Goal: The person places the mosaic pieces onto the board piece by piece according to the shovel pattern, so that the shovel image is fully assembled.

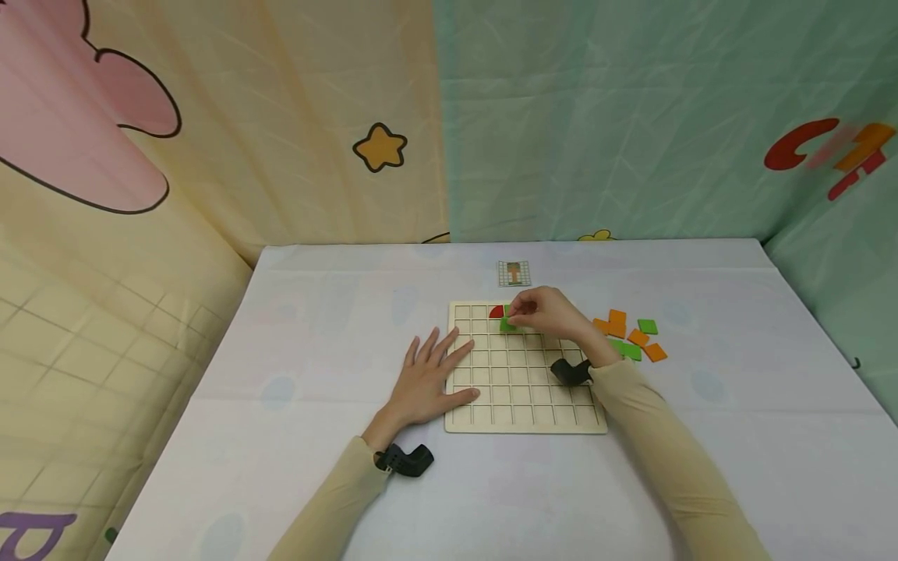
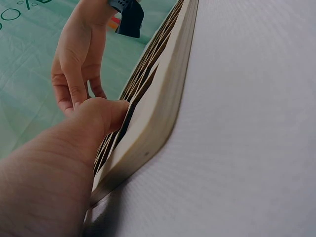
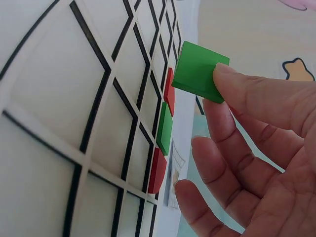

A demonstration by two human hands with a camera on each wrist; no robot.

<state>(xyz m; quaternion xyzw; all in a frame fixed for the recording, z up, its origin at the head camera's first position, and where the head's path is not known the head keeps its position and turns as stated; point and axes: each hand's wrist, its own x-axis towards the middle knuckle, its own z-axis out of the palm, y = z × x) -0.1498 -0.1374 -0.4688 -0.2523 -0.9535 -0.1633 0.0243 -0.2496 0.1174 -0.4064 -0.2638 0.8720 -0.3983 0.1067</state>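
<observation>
My right hand [image 1: 550,313] pinches a green square tile [image 3: 200,71] between thumb and fingers, just above the far part of a pale wooden grid board [image 1: 519,417]. In the right wrist view a green tile [image 3: 165,129] sits in the board's far row, between a red piece [image 3: 170,91] and another red piece [image 3: 157,170]. One red piece with a curved edge [image 1: 496,312] also shows in the head view; the other is hidden behind my right hand. My left hand [image 1: 424,386] rests on the board's left edge with its fingers spread.
Loose orange tiles [image 1: 617,321] and green tiles [image 1: 648,326] lie on the white-covered table [image 1: 758,467] right of the board. Beyond the board's far edge lies a small gridded picture card [image 1: 514,273]. Printed curtains [image 1: 617,117] stand behind the table.
</observation>
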